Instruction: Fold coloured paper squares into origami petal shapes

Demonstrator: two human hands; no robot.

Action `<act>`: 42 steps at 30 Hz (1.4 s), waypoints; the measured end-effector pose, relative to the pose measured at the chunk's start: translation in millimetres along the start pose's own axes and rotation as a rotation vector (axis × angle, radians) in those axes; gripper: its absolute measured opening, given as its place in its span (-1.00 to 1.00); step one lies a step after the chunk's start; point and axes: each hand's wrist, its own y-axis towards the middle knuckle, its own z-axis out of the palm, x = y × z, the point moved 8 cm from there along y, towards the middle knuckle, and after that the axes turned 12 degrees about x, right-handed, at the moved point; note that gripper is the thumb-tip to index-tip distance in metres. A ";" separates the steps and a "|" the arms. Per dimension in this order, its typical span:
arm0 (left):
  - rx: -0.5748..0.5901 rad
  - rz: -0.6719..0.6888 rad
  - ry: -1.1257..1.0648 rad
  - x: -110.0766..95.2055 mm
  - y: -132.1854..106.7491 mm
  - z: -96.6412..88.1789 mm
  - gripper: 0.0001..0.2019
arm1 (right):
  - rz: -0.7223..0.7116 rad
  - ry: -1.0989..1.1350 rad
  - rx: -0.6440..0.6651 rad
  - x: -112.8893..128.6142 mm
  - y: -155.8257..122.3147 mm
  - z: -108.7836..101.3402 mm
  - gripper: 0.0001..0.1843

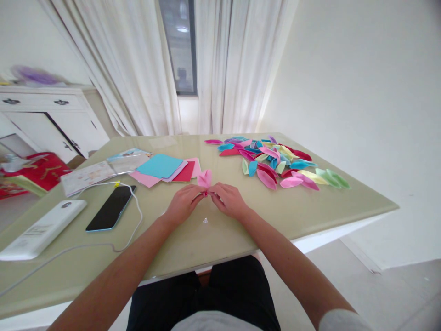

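Note:
Both of my hands meet over the middle of the glossy beige table point(310, 216). My left hand point(183, 202) and my right hand point(228, 200) pinch the lower end of a small pink folded paper piece point(204, 179), which stands up between the fingertips. To the right lies a pile of folded paper petals point(275, 161) in pink, blue, red, yellow and green. To the left of the pink piece sits a stack of flat coloured paper squares point(161, 168), blue on top.
A black phone point(110, 208) lies on the left with a white cable point(132, 202) looping past it. A white power bank point(39, 230) sits at the left edge. Printed sheets point(99, 170) lie behind it. White curtains, a window and a white cabinet point(51, 115) stand beyond.

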 end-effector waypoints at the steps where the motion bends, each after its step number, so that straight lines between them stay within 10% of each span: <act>1: 0.006 0.000 -0.012 0.2 0.3 -0.1 -0.84 | 0.006 0.002 -0.002 -0.9 -0.2 0.1 -0.88; 42: -0.193 -0.083 -0.113 -11.9 3.6 -20.8 -0.87 | -0.016 0.060 -0.195 -2.6 -6.1 -12.8 -0.69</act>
